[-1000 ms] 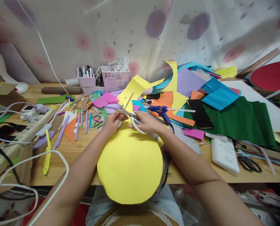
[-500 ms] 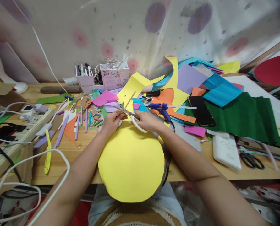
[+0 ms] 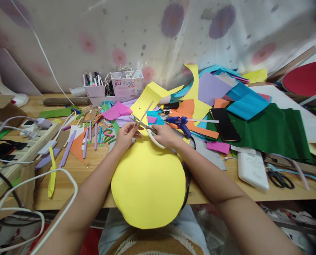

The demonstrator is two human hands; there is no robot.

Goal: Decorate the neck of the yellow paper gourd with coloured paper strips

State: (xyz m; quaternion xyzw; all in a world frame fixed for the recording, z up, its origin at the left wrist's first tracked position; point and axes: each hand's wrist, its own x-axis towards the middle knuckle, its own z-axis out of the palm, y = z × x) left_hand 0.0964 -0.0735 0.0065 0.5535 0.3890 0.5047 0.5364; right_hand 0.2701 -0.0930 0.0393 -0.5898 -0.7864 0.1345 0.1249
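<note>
A large round piece of yellow paper (image 3: pixel 148 184) hangs over the near edge of the wooden table (image 3: pixel 94 166) toward my lap. My left hand (image 3: pixel 126 135) pinches its far edge, fingers closed on the paper. My right hand (image 3: pixel 165 135) is closed through the white handles of a pair of scissors (image 3: pixel 147 124). The scissor blades are spread apart and point up and to the left at the paper's far edge, between my two hands.
Coloured paper sheets (image 3: pixel 227 95) and scraps cover the table beyond my hands. A blue glue gun (image 3: pixel 180 123), a black phone (image 3: pixel 224 124), green felt (image 3: pixel 275 132) and a white box (image 3: pixel 252 169) lie right. Pen holders (image 3: pixel 112 86) stand behind. A power strip (image 3: pixel 22 141) and cables lie left.
My hands and the scissors have shifted slightly away from me along the paper's far edge; the blades have spread wider. The yellow round has barely moved.
</note>
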